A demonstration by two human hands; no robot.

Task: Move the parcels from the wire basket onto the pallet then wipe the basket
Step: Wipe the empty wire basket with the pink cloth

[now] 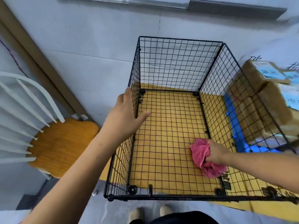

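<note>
Since no parcel lies inside the wire basket, the transfer stage is judged complete. The brown cardboard parcels stand stacked on the blue pallet just beside the basket's right wall and are seen through its mesh. Wiping is the step in hand. The right hand reaches in over the right wall, its fingers curled tight round a bunched pink cloth that is pressed to the mesh floor near the front right corner. The left hand steadies the top edge of the left wall, fingers straight and held together on the outer side, thumb extended on the inner side. How much of the floor has been covered cannot be told, and no wet trace is visible. Outstanding, by judgement: the rest of the floor and the four walls.
</note>
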